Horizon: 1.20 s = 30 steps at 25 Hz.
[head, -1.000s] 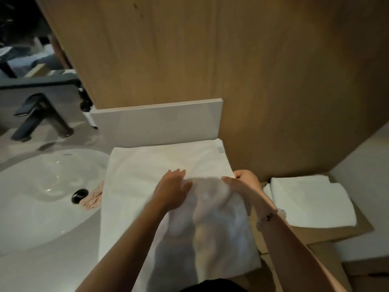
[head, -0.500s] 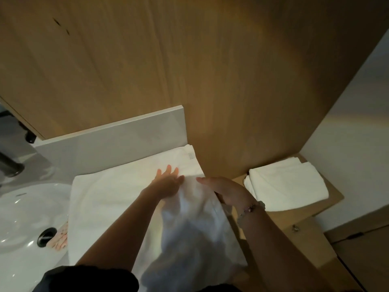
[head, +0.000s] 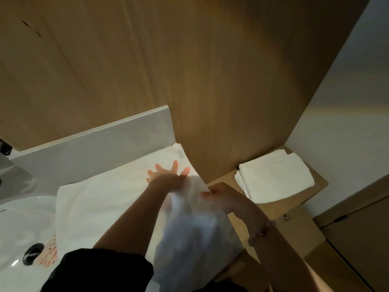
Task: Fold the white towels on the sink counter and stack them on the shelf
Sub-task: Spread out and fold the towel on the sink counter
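Lying long-axis L-R: towel (head: 101, 203) | L hand (head: 168, 178) fingers splayed | R hand (head: 223, 199) prob. pinching edge

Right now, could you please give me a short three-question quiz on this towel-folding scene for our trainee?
1. True or false: the folded towels lie on the wooden shelf.
2. The left hand rests on the white towel with its fingers: A) spread, B) in a fist, C) round a faucet.
3. Which wrist wears the beaded bracelet?
Key: 1 true; 2 A; 3 the right.
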{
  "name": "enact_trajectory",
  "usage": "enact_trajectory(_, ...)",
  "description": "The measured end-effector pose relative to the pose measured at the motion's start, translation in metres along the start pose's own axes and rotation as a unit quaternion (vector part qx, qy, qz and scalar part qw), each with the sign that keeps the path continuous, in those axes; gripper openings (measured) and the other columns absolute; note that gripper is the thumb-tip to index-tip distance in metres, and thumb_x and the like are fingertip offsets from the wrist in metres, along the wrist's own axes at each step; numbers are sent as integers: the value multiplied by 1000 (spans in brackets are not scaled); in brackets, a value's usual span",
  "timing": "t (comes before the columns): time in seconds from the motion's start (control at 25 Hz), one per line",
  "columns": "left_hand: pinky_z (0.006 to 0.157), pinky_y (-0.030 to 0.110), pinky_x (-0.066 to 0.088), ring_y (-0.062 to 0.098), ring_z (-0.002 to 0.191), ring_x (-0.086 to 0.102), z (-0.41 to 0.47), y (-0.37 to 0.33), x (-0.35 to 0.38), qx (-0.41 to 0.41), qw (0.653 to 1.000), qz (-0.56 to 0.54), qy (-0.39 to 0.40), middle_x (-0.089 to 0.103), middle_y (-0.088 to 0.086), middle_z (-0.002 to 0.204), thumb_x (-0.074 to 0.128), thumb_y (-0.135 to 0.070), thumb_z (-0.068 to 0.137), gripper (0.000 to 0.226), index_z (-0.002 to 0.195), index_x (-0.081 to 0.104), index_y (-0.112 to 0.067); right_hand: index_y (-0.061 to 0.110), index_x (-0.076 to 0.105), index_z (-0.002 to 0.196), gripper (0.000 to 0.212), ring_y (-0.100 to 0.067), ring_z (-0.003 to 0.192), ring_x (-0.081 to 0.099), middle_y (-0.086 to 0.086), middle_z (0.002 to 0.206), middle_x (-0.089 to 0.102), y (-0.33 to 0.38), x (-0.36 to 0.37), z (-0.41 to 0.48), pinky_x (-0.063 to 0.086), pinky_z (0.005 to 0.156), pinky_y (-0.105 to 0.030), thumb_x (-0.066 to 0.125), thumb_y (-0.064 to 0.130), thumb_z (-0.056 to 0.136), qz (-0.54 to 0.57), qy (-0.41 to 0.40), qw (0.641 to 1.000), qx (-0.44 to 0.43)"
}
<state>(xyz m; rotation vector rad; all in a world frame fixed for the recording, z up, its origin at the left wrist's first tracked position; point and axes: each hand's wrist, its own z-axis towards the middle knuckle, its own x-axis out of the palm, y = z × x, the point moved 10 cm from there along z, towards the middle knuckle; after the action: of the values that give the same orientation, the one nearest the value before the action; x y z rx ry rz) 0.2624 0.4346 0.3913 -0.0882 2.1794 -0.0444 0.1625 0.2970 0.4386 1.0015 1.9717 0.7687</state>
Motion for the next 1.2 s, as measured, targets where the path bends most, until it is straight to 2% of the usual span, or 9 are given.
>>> enact_trajectory(0.08,113,54,10,38,143,11,-3,-7,-16,-3,999,50,-18,10,17,156,13,-64,92,68,150,14,-27,13,58,69,29,-9,62,49,2,65,51,10,-6,4,36,59,-20,50,25,95,-18,-55,998,-32)
enact_trajectory(0.16,105,42,31,30,131,40,-7,-21,-57,34,981,149,-118,42,11,144,32,-43,97,48,138,42,-19,19,47,59,34,-7,58,44,5,59,45,16,-7,6,33,58,-23,50,21,93,-17,-86,995,-46)
enact_trajectory(0.24,94,35,42,28,119,52,-12,-43,-93,119,948,210,-208,52,9,131,45,-16,93,36,128,51,-15,24,44,57,34,-8,60,45,7,59,45,11,-6,8,35,60,-25,50,24,91,-15,-104,994,-37)
enact_trajectory(0.4,96,32,41,25,126,45,-4,-87,-78,305,910,264,-99,39,3,143,44,2,89,52,138,40,-15,26,48,61,30,-10,65,49,8,64,51,-5,-6,12,37,62,-26,49,31,90,0,-118,993,-26)
enact_trajectory(0.6,84,32,44,29,110,55,18,-90,-73,306,880,346,-111,56,8,126,40,-2,91,35,119,59,-11,12,64,94,24,-14,85,60,-6,96,65,-9,-6,10,46,78,-27,50,31,94,16,-122,992,-39)
enact_trajectory(0.72,74,30,39,29,107,55,22,-83,-80,293,886,333,-133,55,9,121,46,-8,91,25,113,60,-8,13,62,85,29,-11,78,57,-3,87,63,-19,-5,4,46,77,-24,48,35,95,2,-114,993,-13)
enact_trajectory(0.88,83,34,45,30,109,57,32,-72,-84,258,903,300,-169,56,9,120,51,-16,93,24,113,61,-8,21,50,67,34,-12,76,55,-3,80,58,-37,-1,-9,44,75,-23,49,41,94,-56,-78,995,29)
enact_trajectory(1.04,83,35,46,30,109,58,37,-68,-84,236,911,277,-195,58,9,119,49,-17,94,24,113,60,-7,11,64,90,37,-19,96,61,-9,101,66,-55,-1,-25,47,88,-32,51,45,91,-43,-55,996,54)
enact_trajectory(1.2,85,37,48,30,108,58,37,-64,-83,231,915,247,-219,56,7,118,47,-13,94,25,114,61,-9,8,64,91,36,-19,88,59,-9,91,62,-66,-4,-44,44,79,-31,52,42,92,-29,-33,997,66)
